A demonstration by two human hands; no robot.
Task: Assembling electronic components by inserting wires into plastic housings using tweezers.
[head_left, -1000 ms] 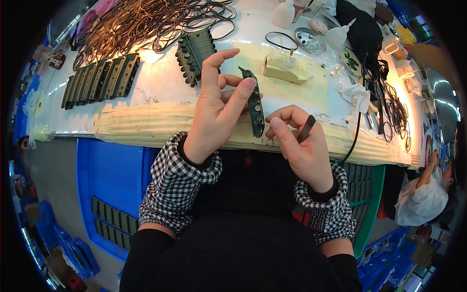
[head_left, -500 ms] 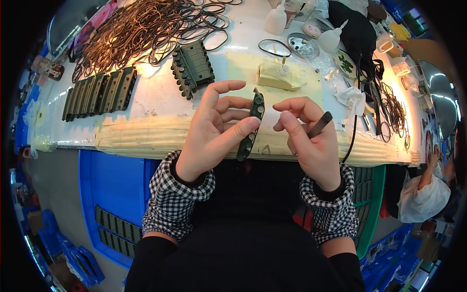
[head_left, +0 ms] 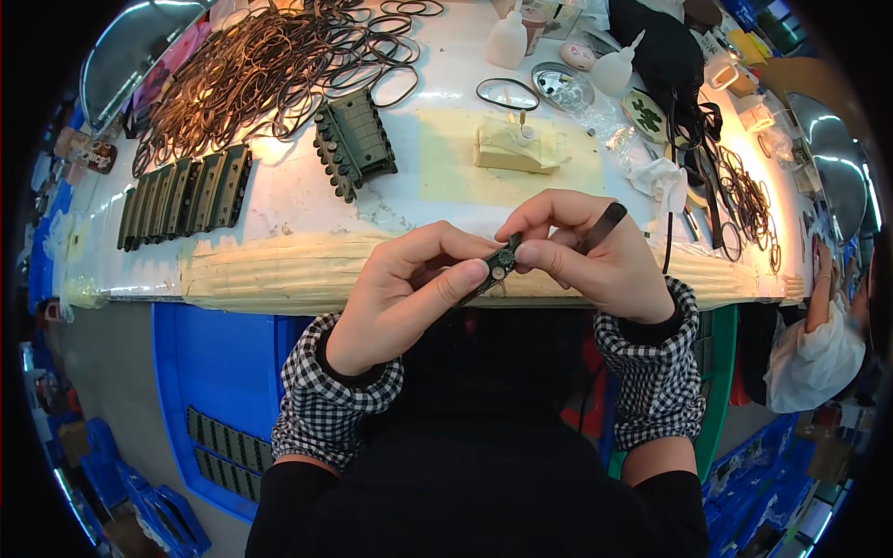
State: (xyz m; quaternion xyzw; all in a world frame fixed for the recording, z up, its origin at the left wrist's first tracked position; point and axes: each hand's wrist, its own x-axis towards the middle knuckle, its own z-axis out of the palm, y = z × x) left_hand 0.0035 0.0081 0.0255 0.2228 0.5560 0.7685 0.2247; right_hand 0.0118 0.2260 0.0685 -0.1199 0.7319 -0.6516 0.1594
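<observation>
A narrow dark green plastic part (head_left: 499, 272) with small round wheels along it is held in my left hand (head_left: 395, 302), between thumb and fingers, tilted up to the right. My right hand (head_left: 605, 270) is closed at the part's upper end, thumb and forefinger pinched on or right against it; a tiny piece between those fingertips cannot be made out. Tucked in the same right hand, a dark flat-ended tool (head_left: 606, 225) sticks up past the knuckles; its kind is not clear. Both hands are just above the table's padded front edge (head_left: 279, 265).
Green tank-hull-like parts (head_left: 358, 139) stand beyond my left hand, with a row of similar ones (head_left: 186, 200) farther left. Behind lies a tangle of brown bands (head_left: 251, 79). A wrapped block (head_left: 516, 149), squeeze bottles (head_left: 507, 39) and a blue bin (head_left: 219, 349) are around. Someone in white sits right.
The green part has swung from nearly upright to a slant and dropped lower. My right hand has moved left and now meets its upper end. The view has shifted slightly.
</observation>
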